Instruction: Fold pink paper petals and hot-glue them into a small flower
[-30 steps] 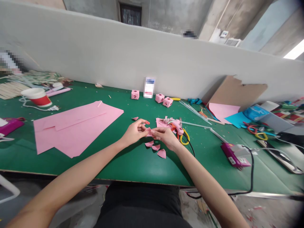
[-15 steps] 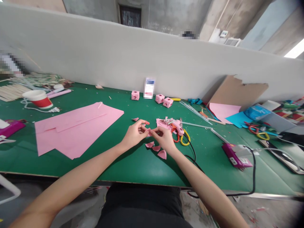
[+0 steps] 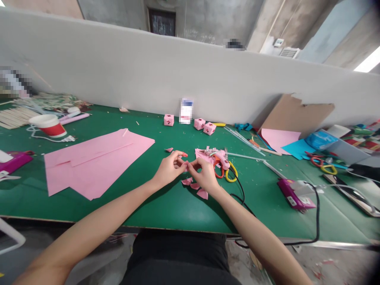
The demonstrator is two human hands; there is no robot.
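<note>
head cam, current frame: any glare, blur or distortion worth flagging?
Head view: light strip at upper right is blown out; head view: right-hand corners darken, and the pale partition has a bowed top edge; head view: white card is pixelated; head view: pink piece between left hand and right hand is too small for fine detail.

Left grip (image 3: 166,171) and right grip (image 3: 206,174): fingertips together on one small pink paper piece (image 3: 185,166), over green counter (image 3: 175,213).
Near side of the grips: three pink scraps (image 3: 202,193).
Beyond left grip: one further scrap.
Beside right grip: pink glue gun (image 3: 225,157), scissors (image 3: 232,173) with orange and yellow handles.
Farther beyond both: three pink boxes (image 3: 169,120) with dark openings.
Left of left grip: large pink sheets (image 3: 97,168); beyond these, a red-and-white cup (image 3: 47,126).
Well right of right grip: purple power strip (image 3: 289,192).
</note>
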